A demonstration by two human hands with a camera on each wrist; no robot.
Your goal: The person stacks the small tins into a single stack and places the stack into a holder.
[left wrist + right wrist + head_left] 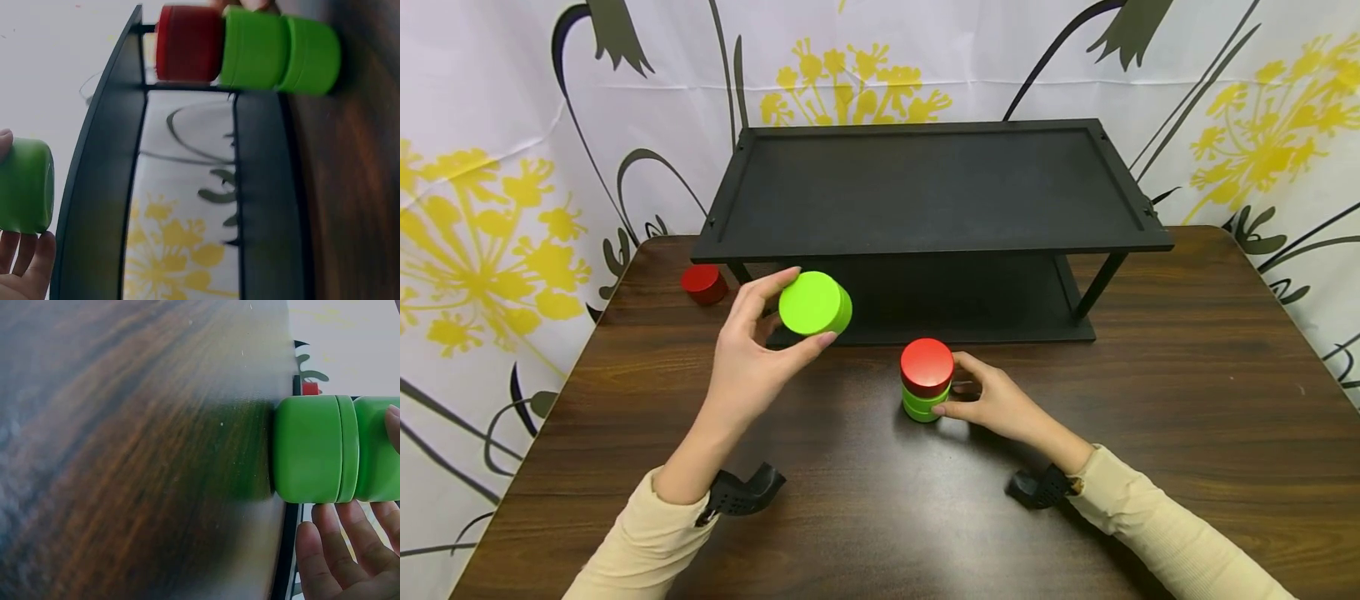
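My left hand (747,354) holds a green round canister (811,304) up in the air, pinched between thumb and fingers, in front of the shelf's left half. A stack stands upright on the table: a red canister (927,367) on top of two green canisters (257,50). Curled around the stack's right side, my right hand (996,406) holds it with thumb and fingers at the green part. The right wrist view shows the bottom green canister (309,450) with a seam near its top, and the thumb (394,428) against the one above.
A black two-tier shelf (925,187) stands at the back of the wooden table (1195,400). Another red canister (703,285) sits at the shelf's left end. Behind hangs a white cloth (1045,50) with yellow and grey plant prints.
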